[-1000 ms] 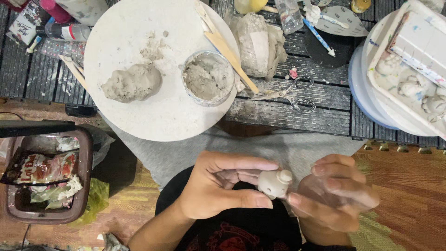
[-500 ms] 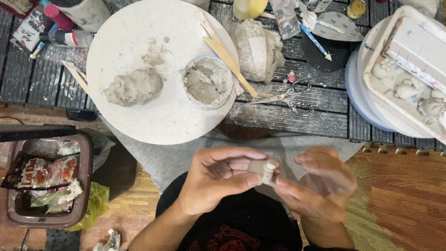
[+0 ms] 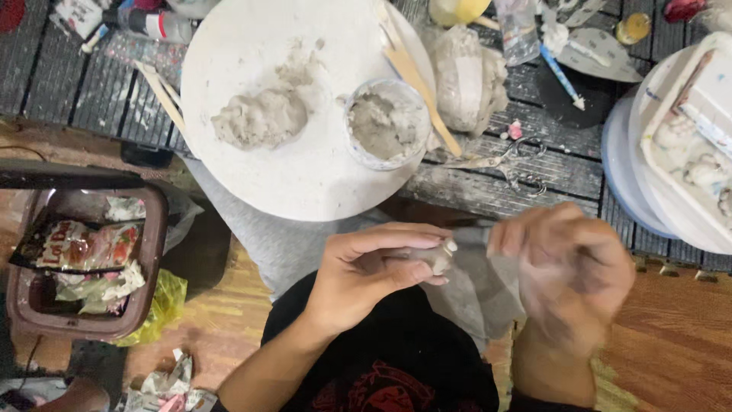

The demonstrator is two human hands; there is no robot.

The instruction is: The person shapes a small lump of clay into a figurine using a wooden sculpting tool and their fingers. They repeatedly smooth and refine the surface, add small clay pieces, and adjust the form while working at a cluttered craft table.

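Clay piece (image 3: 436, 257), small and pale, is pinched between the thumb and fingers of the left hand (image 3: 366, 278), low in the view at about six o'clock from the round white board (image 3: 252, 175). The right hand (image 3: 568, 267), at three o'clock from the piece, is blurred; its grip cannot be told.

A crumpled red-and-white snack wrapper (image 3: 80, 246) lay in the brown bin (image 3: 145, 305) to my left; a white-labelled bottle (image 3: 156, 24) lay at the desk's (image 3: 69, 84) far-left edge.
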